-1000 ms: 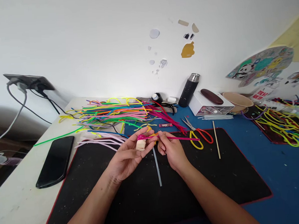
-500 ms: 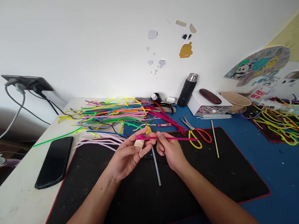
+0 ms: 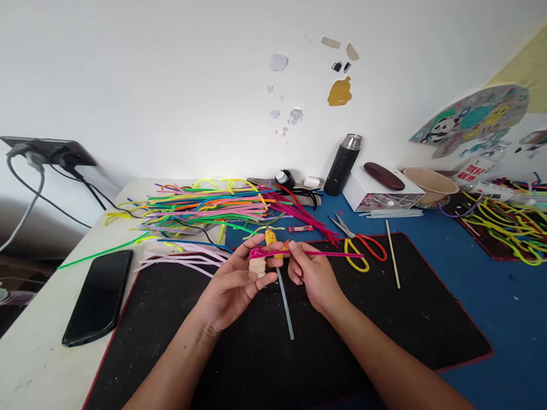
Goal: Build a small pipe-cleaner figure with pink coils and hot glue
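My left hand (image 3: 234,286) holds a small figure (image 3: 258,266) made of cream and yellow pipe cleaner, thumb and fingers pinched around it. A magenta pipe cleaner (image 3: 331,253) is wound on the figure's top and stretches out to the right. My right hand (image 3: 311,275) pinches that magenta pipe cleaner just right of the figure. Both hands hover above the black mat (image 3: 170,333). A clear glue stick (image 3: 285,305) lies on the mat under them.
A big heap of coloured pipe cleaners (image 3: 204,205) lies behind the hands. Scissors (image 3: 360,240) and a wooden stick (image 3: 392,254) lie right of them. A phone (image 3: 99,295) is at the left; a black flask (image 3: 342,164), white box (image 3: 383,190) and bowl (image 3: 431,183) at the back.
The hands stay almost in place. The left hand has turned the small figure slightly, so its yellow tip shows above the magenta pipe cleaner.
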`<state>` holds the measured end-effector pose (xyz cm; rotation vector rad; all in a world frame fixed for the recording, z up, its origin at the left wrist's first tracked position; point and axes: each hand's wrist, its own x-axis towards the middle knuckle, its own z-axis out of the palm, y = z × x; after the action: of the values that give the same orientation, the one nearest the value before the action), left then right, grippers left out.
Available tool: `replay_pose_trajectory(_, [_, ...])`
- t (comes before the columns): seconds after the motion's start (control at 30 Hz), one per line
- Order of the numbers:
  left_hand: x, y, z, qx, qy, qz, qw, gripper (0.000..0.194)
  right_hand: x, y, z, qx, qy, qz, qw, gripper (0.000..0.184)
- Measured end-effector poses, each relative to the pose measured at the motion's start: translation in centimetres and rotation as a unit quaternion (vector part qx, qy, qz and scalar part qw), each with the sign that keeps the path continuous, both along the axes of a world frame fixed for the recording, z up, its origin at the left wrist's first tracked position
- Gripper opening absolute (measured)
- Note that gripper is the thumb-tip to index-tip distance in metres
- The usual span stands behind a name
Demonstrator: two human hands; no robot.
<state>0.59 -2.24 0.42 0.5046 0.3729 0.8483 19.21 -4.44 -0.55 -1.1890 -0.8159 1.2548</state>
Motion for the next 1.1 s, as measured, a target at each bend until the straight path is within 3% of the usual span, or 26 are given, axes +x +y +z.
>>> replay_pose_trajectory(0.1, [0.2,-0.16,0.3,-0.005,0.016,0.007,1.0,0.065,0.02,0.0,-0.03,-0.001,-0.001,0.002,1.0,0.058])
replay_pose_trajectory(0.8, [0.02,0.1,0.02,-0.022,0.039,0.016,0.999,0.052,-0.54,0.03,-0.27,-0.009,0.014,0.01,1.0,0.057])
replay_pose_trajectory(1.1, [-0.12,0.35,-0.29,-0.014,0.019,-0.008,1.0,0.051,-0.68,0.0,-0.56,-0.01,0.023,0.017,1.0,0.055])
